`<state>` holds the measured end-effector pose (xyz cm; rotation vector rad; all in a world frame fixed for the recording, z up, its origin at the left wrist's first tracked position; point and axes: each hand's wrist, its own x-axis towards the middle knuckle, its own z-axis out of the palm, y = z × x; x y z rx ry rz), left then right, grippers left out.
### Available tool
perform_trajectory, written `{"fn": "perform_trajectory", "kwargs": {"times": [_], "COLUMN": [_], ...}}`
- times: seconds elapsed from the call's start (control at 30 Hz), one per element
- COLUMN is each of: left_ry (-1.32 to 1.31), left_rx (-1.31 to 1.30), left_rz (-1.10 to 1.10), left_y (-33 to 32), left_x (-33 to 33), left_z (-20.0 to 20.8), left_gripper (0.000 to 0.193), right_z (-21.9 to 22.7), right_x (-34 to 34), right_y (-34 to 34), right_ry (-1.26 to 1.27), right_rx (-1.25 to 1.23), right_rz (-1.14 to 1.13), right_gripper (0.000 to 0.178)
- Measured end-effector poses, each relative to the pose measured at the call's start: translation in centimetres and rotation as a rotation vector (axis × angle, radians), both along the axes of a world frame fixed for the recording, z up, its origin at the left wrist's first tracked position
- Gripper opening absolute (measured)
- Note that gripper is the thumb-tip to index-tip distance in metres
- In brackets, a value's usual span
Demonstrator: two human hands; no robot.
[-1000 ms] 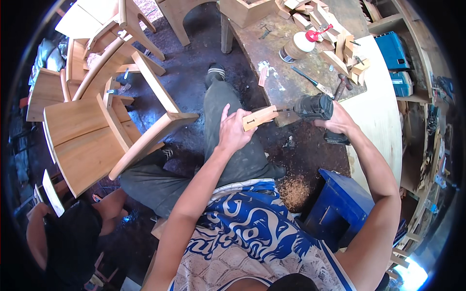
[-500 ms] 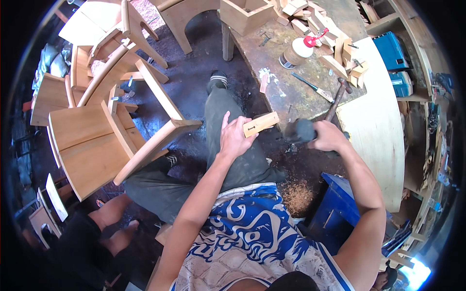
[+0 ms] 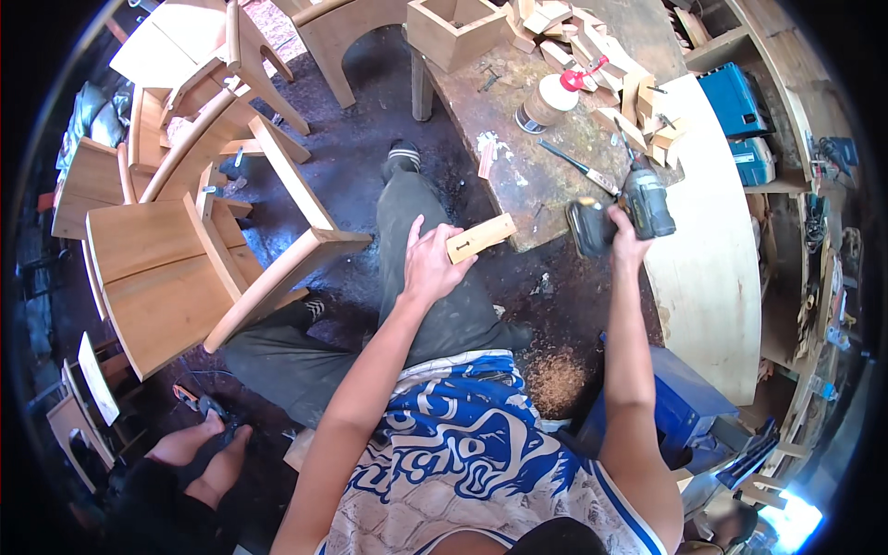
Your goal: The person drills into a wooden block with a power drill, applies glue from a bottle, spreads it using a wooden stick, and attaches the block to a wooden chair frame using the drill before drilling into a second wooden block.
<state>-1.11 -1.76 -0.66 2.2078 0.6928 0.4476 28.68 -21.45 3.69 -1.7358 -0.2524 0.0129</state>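
My left hand [image 3: 431,264] is closed on a small pale wooden block [image 3: 481,239], held above my thigh near the bench corner. A dark elongated slot or screw shows in the block's upper face. To the right, my right hand [image 3: 629,242] grips a dark cordless drill [image 3: 649,202] by its handle. The drill's bit points away from me over the bench, and its battery [image 3: 588,229] sticks out to the left of my hand. Drill and block are well apart. Just beyond the drill, a blue-handled chisel-like tool [image 3: 578,166] lies on the bench.
The worn workbench [image 3: 518,208] carries a white glue bottle with a red cap [image 3: 548,100], a wooden box [image 3: 453,37] and several wood offcuts [image 3: 638,102]. Wooden chairs [image 3: 176,277] crowd the left. A blue box [image 3: 661,398] stands at right by sawdust [image 3: 555,379]. Another person's legs [image 3: 208,453] show lower left.
My right arm has straightened, swinging the drill forward and right, where its body now shows beside the bench. The left hand still holds the block; the whole view has shifted slightly.
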Motion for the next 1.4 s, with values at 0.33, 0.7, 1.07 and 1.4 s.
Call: {"fn": "perform_trajectory", "kwargs": {"times": [0.33,0.7,1.07,1.4], "left_ry": [0.016,0.0,-0.035,-0.019], "left_rx": [0.016,0.018,0.037,0.008], "left_rz": [0.005,0.008,0.012,0.022], "left_y": [-0.3,-0.2,-0.2,-0.5], "left_x": [0.2,0.2,-0.1,0.0], "left_z": [-0.1,0.1,0.0,-0.2], "left_gripper": [0.049,0.046,0.046,0.045], "right_z": [-2.7,-3.8,-1.9,1.8], "right_x": [1.1,-2.5,-3.5,-2.7], "right_y": [2.4,5.3,5.8,9.8], "right_ry": [-0.051,-0.211,-0.697,-0.901], "right_rx": [0.122,0.134,-0.952,-1.138], "right_rz": [-0.099,-0.083,0.862,1.071], "right_gripper": [0.024,0.035,0.016,0.011]}}
